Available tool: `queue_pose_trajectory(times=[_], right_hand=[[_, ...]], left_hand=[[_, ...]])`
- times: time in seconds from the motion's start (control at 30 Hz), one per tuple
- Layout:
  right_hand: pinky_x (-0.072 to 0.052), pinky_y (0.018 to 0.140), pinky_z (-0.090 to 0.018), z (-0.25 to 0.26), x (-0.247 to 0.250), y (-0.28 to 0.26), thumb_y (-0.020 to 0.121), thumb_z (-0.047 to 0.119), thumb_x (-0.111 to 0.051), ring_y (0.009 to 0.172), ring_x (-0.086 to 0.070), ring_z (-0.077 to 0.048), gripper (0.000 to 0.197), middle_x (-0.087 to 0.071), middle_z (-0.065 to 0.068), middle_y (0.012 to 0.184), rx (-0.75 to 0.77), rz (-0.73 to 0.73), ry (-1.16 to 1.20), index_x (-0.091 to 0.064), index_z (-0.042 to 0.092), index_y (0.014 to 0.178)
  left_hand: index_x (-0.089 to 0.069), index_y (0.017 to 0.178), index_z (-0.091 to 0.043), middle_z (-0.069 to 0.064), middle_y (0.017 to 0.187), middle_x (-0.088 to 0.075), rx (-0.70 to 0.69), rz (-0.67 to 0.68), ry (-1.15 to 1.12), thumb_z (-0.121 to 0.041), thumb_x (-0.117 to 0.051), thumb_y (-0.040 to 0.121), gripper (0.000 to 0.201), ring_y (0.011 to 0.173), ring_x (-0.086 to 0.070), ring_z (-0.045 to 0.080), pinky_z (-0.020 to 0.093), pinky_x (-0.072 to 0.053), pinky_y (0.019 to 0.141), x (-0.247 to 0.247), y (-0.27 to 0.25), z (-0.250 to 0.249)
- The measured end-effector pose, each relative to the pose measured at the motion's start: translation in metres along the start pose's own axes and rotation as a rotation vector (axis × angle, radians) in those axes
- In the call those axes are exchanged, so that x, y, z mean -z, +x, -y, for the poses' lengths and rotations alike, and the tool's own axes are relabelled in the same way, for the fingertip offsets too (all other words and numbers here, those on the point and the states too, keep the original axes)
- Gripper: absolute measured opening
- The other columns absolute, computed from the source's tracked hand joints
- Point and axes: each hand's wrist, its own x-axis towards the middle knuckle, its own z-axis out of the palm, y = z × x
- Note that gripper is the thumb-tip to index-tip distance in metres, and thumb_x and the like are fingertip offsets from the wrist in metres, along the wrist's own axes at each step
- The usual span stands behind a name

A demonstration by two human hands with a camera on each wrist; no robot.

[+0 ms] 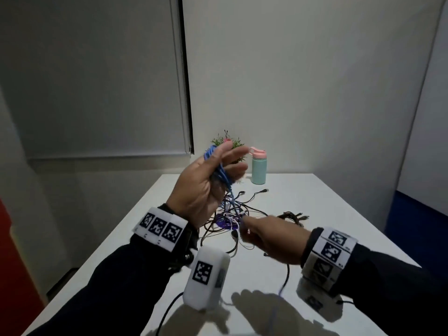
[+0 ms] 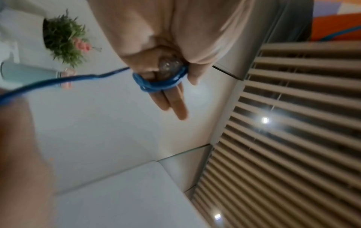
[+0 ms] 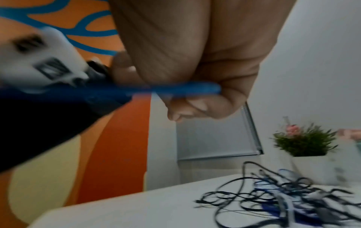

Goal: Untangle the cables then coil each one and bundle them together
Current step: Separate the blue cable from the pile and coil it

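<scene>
A white bench (image 1: pixel 303 197) stands in a plain grey-walled corner with a drawn roller blind (image 1: pixel 97 81) on the left wall.

The fingers (image 2: pixel 171 100) of the left hand (image 1: pixel 206 187) are nearly straight, with several turns of a blue cable (image 2: pixel 156 86) wound round them; the thumb seems to press the turns in place, and in the left wrist view a clear plug shows tucked under the loops. The hand is raised well above the bench, palm toward the person. From the coil the blue cable runs down toward the right hand (image 1: pixel 264 236), whose fingers (image 3: pixel 195 108) are curled round the strand, pinching it just above the tangle.

That tangle of cables (image 1: pixel 232 214), thin black, white and purple leads crossing one another, lies in the middle of the bench, with a smaller black bunch (image 1: pixel 293 217) just to its right. Beyond it stand a small potted plant (image 1: pixel 228 141) and a mint bottle with a pink lid (image 1: pixel 259 166).

I judge the step in hand to be coiling the blue cable while drawing it free of the heap; the other leads look untouched, so the task is at an early stage. The next move likely calls for the right hand to feed slack upward for another turn, lifting gently so the blue strand slides out without dragging the thin leads along or tightening a knot.
</scene>
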Motion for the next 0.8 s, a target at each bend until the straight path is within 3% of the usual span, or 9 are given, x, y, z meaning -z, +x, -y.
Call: queue_pose_trajectory(times=[0.07, 0.13, 0.2, 0.33, 0.43, 0.53, 0.63, 0.73, 0.8], right_hand=[[-0.038, 0.062, -0.014, 0.017, 0.004, -0.003, 0.100, 0.022, -0.051, 0.066, -0.045, -0.008, 0.004, -0.059, 0.010, 0.081, 0.105, -0.066, 0.072, -0.052, 0.022, 0.096], [-0.038, 0.061, -0.010, 0.024, 0.023, 0.000, 0.100, 0.018, -0.054, 0.064, -0.049, -0.003, 0.013, -0.058, 0.010, 0.074, 0.090, -0.202, 0.267, -0.060, 0.011, 0.092], [-0.039, 0.061, -0.011, 0.018, 0.048, 0.003, 0.098, 0.021, -0.058, 0.063, -0.051, 0.000, 0.016, -0.057, 0.012, 0.068, 0.061, -0.321, 0.261, -0.065, 0.009, 0.088], [-0.033, 0.055, -0.013, 0.000, 0.066, 0.005, 0.093, 0.032, -0.065, 0.060, -0.046, 0.001, 0.020, -0.050, 0.013, 0.063, 0.012, -0.335, 0.086, -0.061, 0.018, 0.080], [-0.034, 0.055, -0.011, -0.002, 0.055, 0.006, 0.094, 0.033, -0.061, 0.060, -0.045, 0.001, 0.019, -0.049, 0.013, 0.062, 0.017, -0.403, 0.157, -0.056, 0.021, 0.081], [-0.035, 0.048, -0.011, -0.002, 0.042, 0.008, 0.099, 0.028, -0.054, 0.047, -0.046, -0.001, 0.018, -0.052, 0.015, 0.054, -0.055, -0.364, 0.250, -0.047, 0.027, 0.082], [-0.039, 0.041, -0.024, 0.001, 0.020, 0.004, 0.097, 0.015, -0.044, 0.039, -0.042, -0.007, 0.013, -0.054, 0.007, 0.061, -0.198, -0.073, 0.303, -0.049, 0.026, 0.092], [-0.043, 0.060, -0.026, 0.014, 0.004, -0.003, 0.099, 0.022, -0.050, 0.056, -0.044, -0.003, 0.004, -0.054, 0.011, 0.074, -0.121, 0.084, 0.165, -0.052, 0.026, 0.099], [-0.042, 0.065, -0.025, 0.025, 0.009, -0.005, 0.098, 0.033, -0.056, 0.060, -0.048, -0.002, 0.008, -0.052, 0.013, 0.070, -0.035, 0.085, 0.100, -0.052, 0.027, 0.102]], left_hand=[[-0.051, 0.136, -0.014, 0.007, 0.116, -0.074, -0.023, -0.102, 0.374, -0.026, -0.043, 0.106, 0.033, 0.088, -0.075, 0.021, 0.035, -0.057, 0.091, 0.005, 0.003, 0.002], [-0.046, 0.142, -0.016, 0.005, 0.108, -0.076, -0.005, -0.093, 0.838, -0.028, -0.038, 0.108, 0.037, 0.086, -0.074, 0.025, 0.041, -0.055, 0.093, 0.013, -0.003, 0.011], [-0.062, 0.115, -0.015, 0.009, 0.089, -0.073, 0.109, 0.016, 1.001, -0.034, -0.039, 0.107, 0.031, 0.069, -0.068, 0.032, 0.047, -0.056, 0.078, 0.017, -0.009, 0.019], [-0.074, 0.074, -0.020, -0.006, 0.051, -0.042, 0.459, 0.173, 0.863, -0.056, -0.044, 0.101, 0.054, 0.044, -0.040, 0.014, 0.022, -0.037, 0.048, 0.014, -0.015, 0.018], [-0.061, 0.065, -0.016, -0.003, 0.050, -0.025, 0.489, 0.181, 0.585, -0.039, -0.058, 0.094, 0.037, 0.039, -0.024, 0.012, 0.020, -0.031, 0.044, 0.014, -0.018, 0.016], [-0.055, 0.071, -0.017, -0.007, 0.048, -0.025, 0.447, 0.123, 0.229, -0.034, -0.054, 0.097, 0.031, 0.035, -0.022, 0.007, 0.022, -0.031, 0.040, 0.012, -0.022, 0.014], [-0.065, 0.092, -0.008, -0.008, 0.052, -0.040, 0.252, -0.016, -0.094, -0.030, -0.048, 0.102, 0.030, 0.035, -0.035, 0.004, 0.021, -0.042, 0.044, 0.011, -0.014, 0.013], [-0.060, 0.123, 0.000, 0.005, 0.093, -0.074, 0.076, -0.143, -0.020, -0.029, -0.043, 0.105, 0.037, 0.061, -0.067, 0.011, 0.024, -0.056, 0.064, 0.011, -0.002, 0.012], [-0.054, 0.129, -0.002, 0.012, 0.116, -0.074, 0.032, -0.166, 0.199, -0.027, -0.042, 0.106, 0.036, 0.089, -0.076, 0.023, 0.028, -0.059, 0.077, 0.012, -0.001, 0.017]])
